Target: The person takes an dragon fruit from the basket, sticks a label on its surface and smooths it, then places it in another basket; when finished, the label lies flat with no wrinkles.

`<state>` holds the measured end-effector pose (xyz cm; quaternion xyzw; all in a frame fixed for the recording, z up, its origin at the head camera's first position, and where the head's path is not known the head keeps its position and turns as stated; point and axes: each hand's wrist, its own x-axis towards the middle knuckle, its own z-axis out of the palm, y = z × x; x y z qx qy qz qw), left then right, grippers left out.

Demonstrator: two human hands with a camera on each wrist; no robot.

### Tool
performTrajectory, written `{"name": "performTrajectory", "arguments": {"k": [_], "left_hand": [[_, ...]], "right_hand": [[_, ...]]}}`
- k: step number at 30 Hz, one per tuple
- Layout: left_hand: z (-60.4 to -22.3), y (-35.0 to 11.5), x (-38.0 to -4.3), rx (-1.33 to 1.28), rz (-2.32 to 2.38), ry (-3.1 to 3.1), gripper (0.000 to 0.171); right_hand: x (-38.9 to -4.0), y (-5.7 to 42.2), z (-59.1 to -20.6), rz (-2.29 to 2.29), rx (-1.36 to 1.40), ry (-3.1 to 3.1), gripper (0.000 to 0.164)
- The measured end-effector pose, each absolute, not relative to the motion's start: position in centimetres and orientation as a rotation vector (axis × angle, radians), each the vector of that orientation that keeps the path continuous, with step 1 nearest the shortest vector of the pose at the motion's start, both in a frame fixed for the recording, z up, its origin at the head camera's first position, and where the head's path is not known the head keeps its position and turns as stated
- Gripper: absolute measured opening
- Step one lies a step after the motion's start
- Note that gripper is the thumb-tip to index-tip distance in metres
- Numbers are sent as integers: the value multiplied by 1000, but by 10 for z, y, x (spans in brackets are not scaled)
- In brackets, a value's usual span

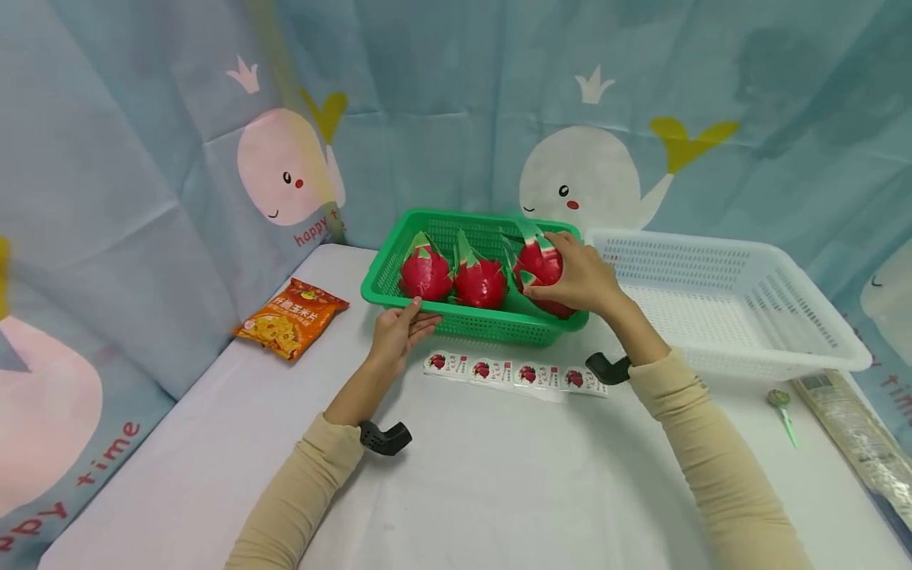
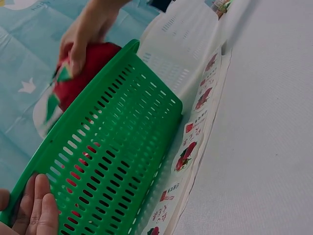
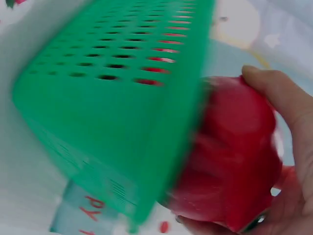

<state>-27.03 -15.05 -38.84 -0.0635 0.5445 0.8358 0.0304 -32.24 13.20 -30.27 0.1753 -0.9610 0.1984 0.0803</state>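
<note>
A green basket holds red dragon fruits with green tips: one at the left and another in the middle. My right hand grips a third dragon fruit over the basket's right end. In the right wrist view, thumb and fingers wrap around that dragon fruit, close against the rim. My left hand holds the basket's near left rim, thumb on top. In the left wrist view, its fingers lie against the outer wall.
A white basket stands right of the green one. A strip of dragon fruit labels lies in front. An orange snack bag lies at the left. A green lollipop and a long clear package are at the right.
</note>
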Motion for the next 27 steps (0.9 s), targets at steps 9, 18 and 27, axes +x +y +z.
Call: {"name": "performTrajectory", "arguments": {"k": [9,18,27], "left_hand": [[-388,-155,-271,-165,2579,1660,24],[-388,-152,-274,-135,2575,1639,26],[-389,-153,-276,-128,2580,1649,26]], "right_hand": [[-283,151,-266,795,772,-2781,87],[-206,170,-312,769,1280,-2743,85],[-172,163,-361,458,1360,-2835,87]]}}
